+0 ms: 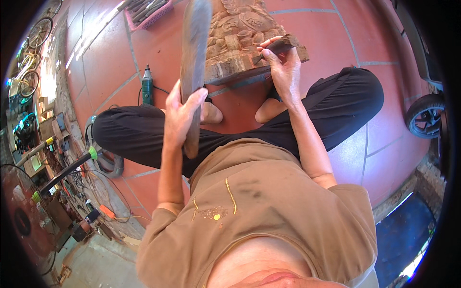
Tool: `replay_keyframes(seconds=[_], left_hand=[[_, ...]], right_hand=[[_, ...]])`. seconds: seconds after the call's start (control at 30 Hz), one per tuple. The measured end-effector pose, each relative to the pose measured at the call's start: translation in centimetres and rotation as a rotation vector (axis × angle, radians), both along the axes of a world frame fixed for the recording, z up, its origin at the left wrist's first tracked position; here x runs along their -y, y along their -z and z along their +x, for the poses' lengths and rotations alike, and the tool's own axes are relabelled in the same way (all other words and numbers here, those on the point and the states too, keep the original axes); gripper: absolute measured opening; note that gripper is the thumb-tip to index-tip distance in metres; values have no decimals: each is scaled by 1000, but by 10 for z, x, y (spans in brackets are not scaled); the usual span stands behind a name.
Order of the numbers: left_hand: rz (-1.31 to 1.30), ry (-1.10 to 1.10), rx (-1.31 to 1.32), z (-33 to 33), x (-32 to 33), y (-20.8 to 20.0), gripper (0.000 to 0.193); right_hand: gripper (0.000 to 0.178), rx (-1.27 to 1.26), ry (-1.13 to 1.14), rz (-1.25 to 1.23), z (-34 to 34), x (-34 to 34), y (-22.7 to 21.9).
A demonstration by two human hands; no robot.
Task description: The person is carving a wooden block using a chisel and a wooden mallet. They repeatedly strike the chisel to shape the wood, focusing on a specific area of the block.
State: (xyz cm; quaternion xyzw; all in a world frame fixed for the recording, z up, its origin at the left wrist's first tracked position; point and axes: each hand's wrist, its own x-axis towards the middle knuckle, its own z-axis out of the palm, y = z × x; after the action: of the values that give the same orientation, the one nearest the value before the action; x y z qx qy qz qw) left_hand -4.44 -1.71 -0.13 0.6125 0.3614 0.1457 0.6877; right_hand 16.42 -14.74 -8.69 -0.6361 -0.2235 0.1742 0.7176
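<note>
My left hand [185,113] is closed round the lower part of a long, flat wooden mallet [195,53], which stands out away from me, its far end slightly blurred. In my right hand [286,72] a chisel [281,45] with a dark, worn handle is pinched between thumb and fingers. Its narrow tip slants left and down to the near edge of a carved wooden block [240,36]; whether it touches cannot be told. Raised relief covers the block's top, and its near side is rough. The mallet hides part of the block's left side.
A pink basket [149,14] of carving tools lies at the far left. A green rotary tool [147,89] with a cord stands by my left knee. Cables and assorted tools crowd the left side, near a fan [21,221]. A wheel [425,116] is at the right.
</note>
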Motion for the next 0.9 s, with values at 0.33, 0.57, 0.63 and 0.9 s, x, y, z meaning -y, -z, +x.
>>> replay_keyframes(seconds=[0.33, 0.57, 0.63, 0.9], left_hand=[[739, 645, -31, 106, -26, -138, 45], [1241, 1056, -464, 135, -41, -115, 53], [1185, 1059, -453, 146, -38, -136, 52], [959, 905, -168, 145, -31, -136, 60]], right_hand=[[21, -75, 31, 81, -1, -2, -4], [20, -68, 35, 37, -3, -3, -5], [20, -15, 23, 11, 0, 0, 0], [20, -31, 10, 44, -3, -4, -4]])
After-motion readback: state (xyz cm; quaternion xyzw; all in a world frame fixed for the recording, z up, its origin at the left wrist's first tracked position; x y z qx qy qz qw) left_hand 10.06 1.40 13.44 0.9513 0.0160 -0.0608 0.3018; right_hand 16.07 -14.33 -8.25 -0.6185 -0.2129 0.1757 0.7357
